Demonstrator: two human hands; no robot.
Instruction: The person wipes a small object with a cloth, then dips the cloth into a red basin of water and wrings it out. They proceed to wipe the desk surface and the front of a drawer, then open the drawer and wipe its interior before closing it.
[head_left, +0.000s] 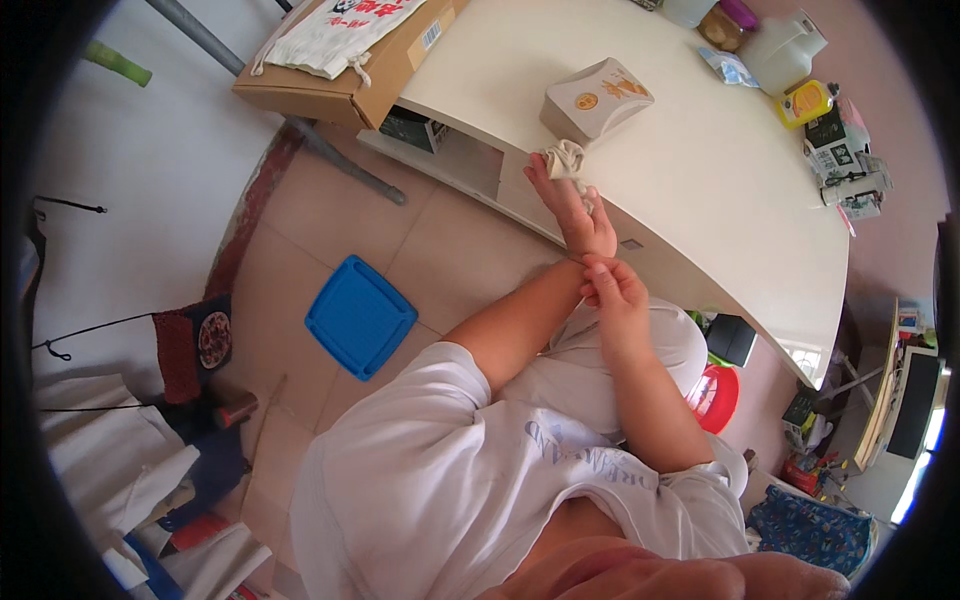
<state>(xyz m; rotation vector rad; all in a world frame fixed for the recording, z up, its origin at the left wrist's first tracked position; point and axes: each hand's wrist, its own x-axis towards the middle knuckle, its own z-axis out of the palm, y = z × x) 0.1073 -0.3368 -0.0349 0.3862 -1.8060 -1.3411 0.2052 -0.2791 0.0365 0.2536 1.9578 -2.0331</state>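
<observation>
My left hand (574, 212) reaches to the near edge of the white table (720, 195), with a crumpled beige cloth (564, 159) bunched at its fingers and more of it showing by the thumb. Some of its fingers are hidden by the cloth. At my left wrist, my right hand (616, 289) pinches a thin dark band or cord (576, 257) between thumb and fingers. Just beyond the cloth, a pale box with orange pictures (600, 97) stands on the tabletop.
A cardboard box (315, 101) with a white drawstring bag (337, 34) sits at the table's left end. Bottles, including a yellow one (806, 105), and cartons line the far side. A blue plastic stool (361, 319) and a red basin (716, 397) are below.
</observation>
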